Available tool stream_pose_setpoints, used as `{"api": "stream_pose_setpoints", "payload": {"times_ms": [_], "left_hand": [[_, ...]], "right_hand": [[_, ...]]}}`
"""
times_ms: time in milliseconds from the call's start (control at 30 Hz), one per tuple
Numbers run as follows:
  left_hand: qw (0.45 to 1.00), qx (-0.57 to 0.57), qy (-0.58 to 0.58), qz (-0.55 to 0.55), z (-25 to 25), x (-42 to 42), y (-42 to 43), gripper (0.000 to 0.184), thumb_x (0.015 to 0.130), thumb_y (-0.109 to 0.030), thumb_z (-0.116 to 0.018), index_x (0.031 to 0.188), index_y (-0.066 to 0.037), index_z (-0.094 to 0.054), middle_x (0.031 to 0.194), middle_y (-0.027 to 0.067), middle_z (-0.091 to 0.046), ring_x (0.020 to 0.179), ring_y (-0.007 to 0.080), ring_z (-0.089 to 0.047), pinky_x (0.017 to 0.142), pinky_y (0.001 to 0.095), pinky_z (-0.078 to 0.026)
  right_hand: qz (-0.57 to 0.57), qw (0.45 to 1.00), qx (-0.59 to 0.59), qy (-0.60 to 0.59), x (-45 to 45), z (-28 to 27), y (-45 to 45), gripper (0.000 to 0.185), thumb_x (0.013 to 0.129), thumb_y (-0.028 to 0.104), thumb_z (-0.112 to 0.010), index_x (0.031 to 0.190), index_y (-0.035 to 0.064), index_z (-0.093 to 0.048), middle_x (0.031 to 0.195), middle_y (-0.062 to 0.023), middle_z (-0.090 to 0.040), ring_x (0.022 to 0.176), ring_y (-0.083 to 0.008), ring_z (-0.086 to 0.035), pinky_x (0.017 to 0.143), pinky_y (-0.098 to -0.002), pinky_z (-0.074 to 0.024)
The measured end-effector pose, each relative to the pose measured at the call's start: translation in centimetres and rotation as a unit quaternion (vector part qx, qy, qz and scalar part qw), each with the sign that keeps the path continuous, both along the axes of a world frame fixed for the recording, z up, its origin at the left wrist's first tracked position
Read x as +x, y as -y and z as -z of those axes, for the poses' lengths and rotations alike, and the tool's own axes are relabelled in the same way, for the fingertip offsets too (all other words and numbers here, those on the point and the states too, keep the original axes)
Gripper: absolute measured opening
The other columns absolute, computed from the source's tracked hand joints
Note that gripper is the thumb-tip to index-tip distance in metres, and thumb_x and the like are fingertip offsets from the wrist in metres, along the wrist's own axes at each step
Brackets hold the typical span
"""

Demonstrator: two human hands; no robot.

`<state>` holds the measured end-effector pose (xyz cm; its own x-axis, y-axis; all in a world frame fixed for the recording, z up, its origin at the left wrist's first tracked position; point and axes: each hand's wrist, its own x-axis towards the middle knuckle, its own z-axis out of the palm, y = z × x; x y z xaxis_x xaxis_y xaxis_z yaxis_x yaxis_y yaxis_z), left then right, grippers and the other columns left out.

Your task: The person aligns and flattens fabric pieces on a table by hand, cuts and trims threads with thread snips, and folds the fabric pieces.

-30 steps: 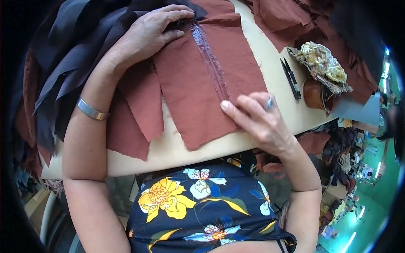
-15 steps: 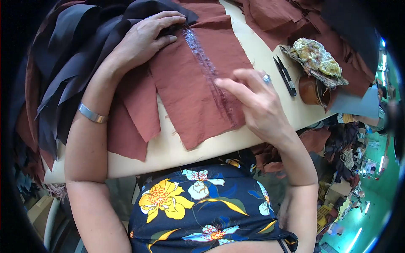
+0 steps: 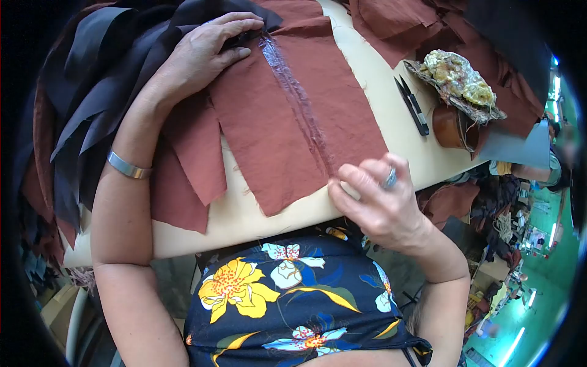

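Head view: the left hand [image 3: 214, 44] is reaching to the far end of the shiny strip [image 3: 295, 95], fingers outstretched, thumb spread apart. The right hand [image 3: 373, 199] is hovering by the strip's near end, elbow bent, fingers curling; whether it is pinching anything, I cannot tell. Between them, the rust-coloured fabric [image 3: 257, 128] is lying on the counter [image 3: 244, 229]. Dark cloth [image 3: 107, 76] is heaping leftward; a black pointed tool [image 3: 413, 107] and brown roll [image 3: 450, 129] are sitting rightward.
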<state>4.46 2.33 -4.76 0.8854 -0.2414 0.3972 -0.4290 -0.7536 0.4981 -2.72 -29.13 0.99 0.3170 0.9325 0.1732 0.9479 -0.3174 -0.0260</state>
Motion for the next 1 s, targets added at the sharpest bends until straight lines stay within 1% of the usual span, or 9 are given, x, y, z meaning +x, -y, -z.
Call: {"api": "stream_pose_setpoints", "payload": {"times_ms": [67, 167, 267, 433, 600, 700, 833, 900, 1000], "left_hand": [[1.000, 0.025, 0.000, -0.012, -0.5, -0.3, 0.2, 0.040, 0.083, -0.010, -0.061, 0.122, -0.008, -0.055, 0.127, 0.0089, -0.053, 0.117, 0.0260, -0.051, 0.101, 0.0344, -0.040], [1.000, 0.013, -0.011, -0.016, -0.6, -0.5, 0.4, 0.040, 0.083, -0.011, -0.061, 0.122, -0.007, -0.055, 0.127, 0.0091, -0.053, 0.118, 0.0259, -0.050, 0.102, 0.0343, -0.039], [0.999, 0.040, -0.026, -0.021, -0.5, -0.3, 0.1, 0.045, 0.084, -0.009, -0.060, 0.128, -0.012, -0.053, 0.132, 0.0062, -0.050, 0.121, 0.0236, -0.048, 0.106, 0.0345, -0.037], [1.000, 0.017, -0.021, -0.011, -0.5, -0.3, 0.1, 0.042, 0.083, -0.010, -0.060, 0.125, -0.010, -0.054, 0.130, 0.0082, -0.051, 0.120, 0.0250, -0.049, 0.104, 0.0342, -0.037], [1.000, 0.021, -0.016, -0.011, -0.5, -0.5, 0.2, 0.041, 0.083, -0.008, -0.060, 0.124, -0.007, -0.054, 0.129, 0.0090, -0.051, 0.121, 0.0255, -0.048, 0.103, 0.0342, -0.037], [0.999, 0.031, -0.036, 0.002, -0.9, -0.4, -0.2, 0.043, 0.082, -0.004, -0.059, 0.125, -0.006, -0.053, 0.131, 0.0088, -0.050, 0.123, 0.0248, -0.046, 0.105, 0.0341, -0.035], [0.998, -0.006, -0.060, 0.004, -1.2, -0.5, 0.0, 0.044, 0.081, -0.001, -0.059, 0.124, -0.002, -0.052, 0.131, 0.0118, -0.049, 0.123, 0.0260, -0.046, 0.104, 0.0339, -0.034], [0.997, -0.012, -0.080, 0.001, -1.4, -0.6, 0.2, 0.044, 0.080, 0.000, -0.058, 0.124, -0.001, -0.052, 0.131, 0.0121, -0.049, 0.122, 0.0264, -0.047, 0.104, 0.0336, -0.035], [0.997, -0.006, -0.079, 0.006, -1.7, -0.8, 0.2, 0.045, 0.080, 0.000, -0.059, 0.124, -0.001, -0.052, 0.131, 0.0127, -0.049, 0.123, 0.0274, -0.046, 0.104, 0.0338, -0.034]], "right_hand": [[0.024, 0.991, 0.049, -0.123, 0.9, -0.1, -0.2, 0.027, 0.073, 0.007, -0.059, 0.099, 0.0120, -0.066, 0.099, -0.0036, -0.056, 0.089, -0.0177, -0.052, 0.081, -0.0346, -0.0348], [0.076, 0.980, 0.124, -0.134, 1.9, 1.0, -2.0, 0.032, 0.074, 0.004, -0.057, 0.105, 0.0105, -0.064, 0.097, -0.0033, -0.055, 0.086, -0.0191, -0.050, 0.078, -0.0350, -0.0349], [0.099, 0.985, 0.083, -0.117, 2.0, 1.8, -2.2, 0.038, 0.075, 0.002, -0.056, 0.112, 0.0108, -0.062, 0.094, -0.0023, -0.053, 0.083, -0.0191, -0.048, 0.075, -0.0344, -0.0329], [0.087, 0.990, 0.042, -0.098, -0.5, 1.8, 0.7, 0.042, 0.074, 0.001, -0.054, 0.113, 0.0133, -0.065, 0.086, -0.0030, -0.051, 0.078, -0.0185, -0.047, 0.076, -0.0301, -0.0324], [0.112, 0.953, 0.112, -0.258, 0.2, 0.7, 0.4, 0.045, 0.070, -0.004, -0.055, 0.111, 0.0110, -0.066, 0.087, -0.0036, -0.051, 0.077, -0.0190, -0.049, 0.079, -0.0337, -0.0328], [0.113, 0.985, 0.079, -0.101, -0.2, 2.2, -0.6, 0.047, 0.069, -0.004, -0.055, 0.113, 0.0098, -0.064, 0.088, -0.0039, -0.052, 0.079, -0.0192, -0.050, 0.080, -0.0344, -0.0333], [0.067, 0.995, 0.053, -0.054, 0.7, -1.0, 1.6, 0.040, 0.071, 0.009, -0.056, 0.110, 0.0100, -0.061, 0.098, -0.0038, -0.055, 0.094, -0.0210, -0.052, 0.083, -0.0400, -0.0331], [0.119, 0.983, 0.112, 0.086, 4.9, -4.0, 2.9, 0.043, 0.071, 0.010, -0.057, 0.114, 0.0130, -0.059, 0.097, -0.0051, -0.055, 0.092, -0.0233, -0.054, 0.079, -0.0421, -0.0373], [0.283, 0.947, 0.019, 0.149, 11.3, -7.7, 4.6, 0.065, 0.070, 0.022, -0.065, 0.131, 0.0146, -0.046, 0.118, -0.0137, -0.054, 0.106, -0.0327, -0.054, 0.090, -0.0423, -0.0411]]}}
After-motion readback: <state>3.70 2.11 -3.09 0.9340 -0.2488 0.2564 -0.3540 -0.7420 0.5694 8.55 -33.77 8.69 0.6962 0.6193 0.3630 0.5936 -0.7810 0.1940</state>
